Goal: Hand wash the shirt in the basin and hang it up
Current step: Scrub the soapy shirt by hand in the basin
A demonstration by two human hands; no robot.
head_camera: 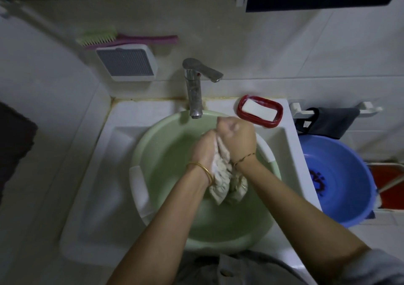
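A wet, bunched-up pale shirt hangs between my two hands above the water in a light green basin that sits in the white sink. My left hand grips the cloth from the left, a gold bangle on its wrist. Pressed against it from the right, my right hand is clenched on the upper part of the shirt and wears a thin bracelet. The shirt's lower end dangles just over the water.
A chrome tap stands behind the basin. A red soap dish with a white bar rests on the sink's right rear corner. A blue basin sits lower at the right. A brush and a wall tray are mounted at the left.
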